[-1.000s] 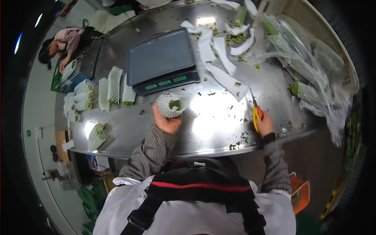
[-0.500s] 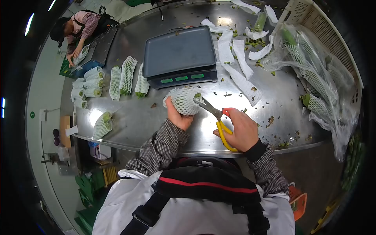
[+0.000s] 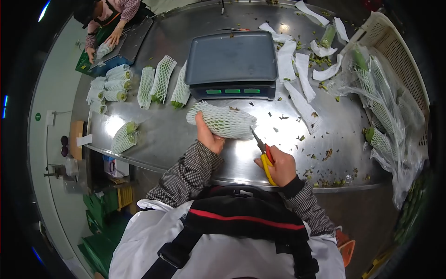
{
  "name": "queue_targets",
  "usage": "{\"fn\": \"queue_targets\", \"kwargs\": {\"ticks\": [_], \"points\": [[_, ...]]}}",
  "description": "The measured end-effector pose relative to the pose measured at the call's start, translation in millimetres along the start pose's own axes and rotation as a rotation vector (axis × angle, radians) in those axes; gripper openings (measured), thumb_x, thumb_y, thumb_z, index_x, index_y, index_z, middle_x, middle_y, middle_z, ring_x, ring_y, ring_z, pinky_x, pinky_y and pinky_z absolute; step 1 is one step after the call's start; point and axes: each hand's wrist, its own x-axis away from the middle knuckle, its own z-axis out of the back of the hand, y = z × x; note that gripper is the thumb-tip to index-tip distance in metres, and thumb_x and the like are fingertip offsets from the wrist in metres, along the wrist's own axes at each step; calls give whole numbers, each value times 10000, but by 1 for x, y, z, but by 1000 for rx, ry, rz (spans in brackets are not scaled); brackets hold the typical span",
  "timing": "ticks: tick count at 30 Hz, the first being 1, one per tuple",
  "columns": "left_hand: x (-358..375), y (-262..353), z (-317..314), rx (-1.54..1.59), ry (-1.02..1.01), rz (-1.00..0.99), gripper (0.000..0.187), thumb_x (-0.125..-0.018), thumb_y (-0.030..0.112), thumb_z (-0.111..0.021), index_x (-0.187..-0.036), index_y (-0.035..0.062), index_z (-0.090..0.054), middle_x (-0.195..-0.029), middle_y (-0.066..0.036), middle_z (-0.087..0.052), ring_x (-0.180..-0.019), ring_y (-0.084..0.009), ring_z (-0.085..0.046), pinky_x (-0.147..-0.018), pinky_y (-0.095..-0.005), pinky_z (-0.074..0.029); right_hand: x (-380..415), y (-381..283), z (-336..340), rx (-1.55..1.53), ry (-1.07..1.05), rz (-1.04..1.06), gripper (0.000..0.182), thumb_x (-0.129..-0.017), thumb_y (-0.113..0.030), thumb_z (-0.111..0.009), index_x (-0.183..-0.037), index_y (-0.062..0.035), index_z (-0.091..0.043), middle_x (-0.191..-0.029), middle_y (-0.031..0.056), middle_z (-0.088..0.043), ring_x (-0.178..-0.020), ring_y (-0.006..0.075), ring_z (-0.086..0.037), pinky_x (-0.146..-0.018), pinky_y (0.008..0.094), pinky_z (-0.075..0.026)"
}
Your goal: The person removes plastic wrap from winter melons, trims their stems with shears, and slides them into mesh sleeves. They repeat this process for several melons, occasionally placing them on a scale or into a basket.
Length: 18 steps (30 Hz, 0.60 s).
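My left hand (image 3: 210,136) is wrapped round a long green vegetable in a white foam net (image 3: 225,121), held sideways in front of the scale. In my right hand (image 3: 279,166) are scissors (image 3: 267,160) with red and yellow handles. Their blades are together, and the tip lies right at the net's right end. Behind the vegetable stands a weighing scale (image 3: 232,60) with a dark tray and lit green displays. Several other netted vegetables (image 3: 163,80) lie left of the scale, one of them (image 3: 124,138) near the table's front edge.
The metal table (image 3: 172,128) carries white strips (image 3: 304,76) and green and brown scraps at the right. Beyond them, a plastic bag (image 3: 395,116) with netted vegetables lies by a cream crate (image 3: 395,42). A person (image 3: 109,23) handles a netted vegetable at the far left.
The vegetable has turned from nearly end-on to lengthwise across my view. The scissors have shifted down and right, and their blades have come together. The view has shifted slightly.
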Motion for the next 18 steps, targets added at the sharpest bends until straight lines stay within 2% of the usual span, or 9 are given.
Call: {"fn": "queue_targets", "kwargs": {"ticks": [2, 5, 9, 11, 13, 14, 16, 17, 18], "points": [[-4, 17, 8, 6, 8, -25, 527, -918, 495, -395, -1183, 45, -464, -1131, -109, -568, -1035, -268, -573, -890, -412, -486, 9, 8, 0, -5, -74, -67, 419, -778, -421, -669, -844, -29, -535, -624, 131, -576, -554, 304, -592, -496, 388, -455], [-19, 61, 32, -130, 86, -89, 544, -897, 473, -452, -1206, 25, -451, -1112, -114, -570, -1015, -255, -579, -870, -377, -487, 27, 39, -6, 276, -163, -292, 503, -748, -498, -659, -866, -22, -545, -706, 147, -605, -645, 329, -605, -565, 421, -467], [-67, 153, 51, -866, 162, -279, 648, -823, 415, -582, -1247, -44, -411, -1141, -147, -559, -1022, -238, -574, -873, -364, -469, 33, 44, -16, 420, -207, -356, 494, -734, -487, -668, -863, -25, -551, -727, 143, -609, -666, 327, -605, -569, 425, -469], [-103, 200, 64, -1349, 148, -472, 761, -767, 467, -634, -1259, -66, -403, -1196, -204, -534, -1075, -297, -549, -912, -381, -437, 27, 42, -30, 435, -200, -343, 477, -733, -477, -669, -858, -31, -556, -727, 141, -607, -666, 325, -604, -569, 426, -469], [-148, 233, 78, -1739, 379, -542, 897, -700, 538, -666, -1288, -77, -383, -1242, -255, -497, -1143, -356, -499, -959, -386, -396, 17, 31, -42, 466, -179, -338, 405, -727, -420, -679, -834, -45, -570, -731, 143, -599, -676, 311, -603, -576, 429, -471], [-177, 248, 94, -1713, 299, -622, 965, -661, 581, -671, -1304, -75, -373, -1258, -265, -484, -1182, -366, -467, -977, -383, -382, 15, 36, -54, 449, -157, -264, 361, -709, -370, -695, -825, -50, -574, -761, 144, -599, -719, 300, -604, -610, 421, -480], [-183, 248, 73, -1768, 322, -681, 897, -663, 522, -703, -1286, -53, -411, -1252, -243, -500, -1169, -333, -489, -967, -377, -396, 9, 33, -73, 387, -180, -352, 309, -704, -283, -698, -873, -43, -604, -822, 120, -609, -793, 280, -603, -696, 404, -495], [-190, 253, 67, -1665, 110, -580, 852, -659, 465, -736, -1277, -37, -432, -1246, -238, -508, -1163, -323, -499, -957, -375, -407, 5, 30, -77, 348, -211, -373, 306, -707, -274, -696, -883, -37, -617, -840, 120, -610, -833, 276, -600, -735, 398, -496], [-217, 256, 86, -1808, 207, -641, 848, -655, 433, -756, -1285, -30, -427, -1240, -231, -515, -1158, -326, -501, -954, -374, -412, 5, 40, -90, 320, -203, -337, 292, -721, -277, -684, -872, -35, -622, -876, 123, -608, -867, 274, -594, -761, 387, -496]]}}
